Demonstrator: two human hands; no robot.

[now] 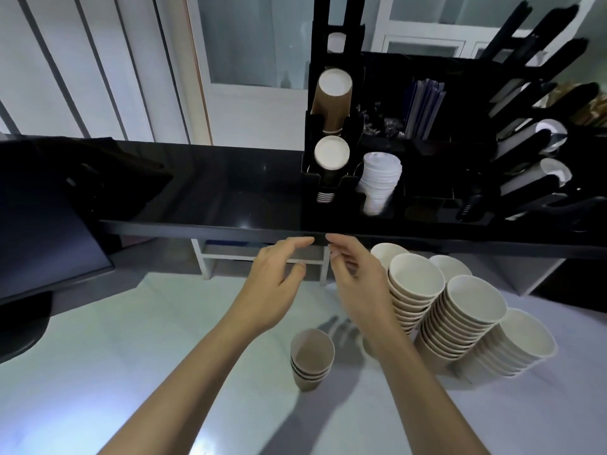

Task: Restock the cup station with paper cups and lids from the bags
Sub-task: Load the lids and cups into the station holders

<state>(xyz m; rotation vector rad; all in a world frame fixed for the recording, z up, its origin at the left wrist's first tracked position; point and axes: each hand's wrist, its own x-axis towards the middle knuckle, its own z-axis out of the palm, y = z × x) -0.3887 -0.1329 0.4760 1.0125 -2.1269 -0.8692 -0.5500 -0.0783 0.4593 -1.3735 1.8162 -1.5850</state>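
My left hand (274,284) and my right hand (356,284) are both raised over the pale worktop (115,339), close together just below the front edge of the black shelf (203,192). Neither has anything in its grip: the fingers of both are loosely bent, with the fingertips of the two hands nearly meeting but still apart.

Near me on the worktop, below and between my wrists, stands a short stack of brown paper cups (311,359), upright with the mouths up. To the right stand several tall stacks of white paper cups (460,316), set close together and leaning a little; my right hand is just beside the nearest of them.

On the black shelf, at the far right, sits the black cup station (427,178). Its left slots hold a tilted stack of brown cups (331,100) and a second stack of cups (331,154) nearer me. Just right of that lies a stack of white lids (379,178). At the near left stands a dark monitor (42,238).
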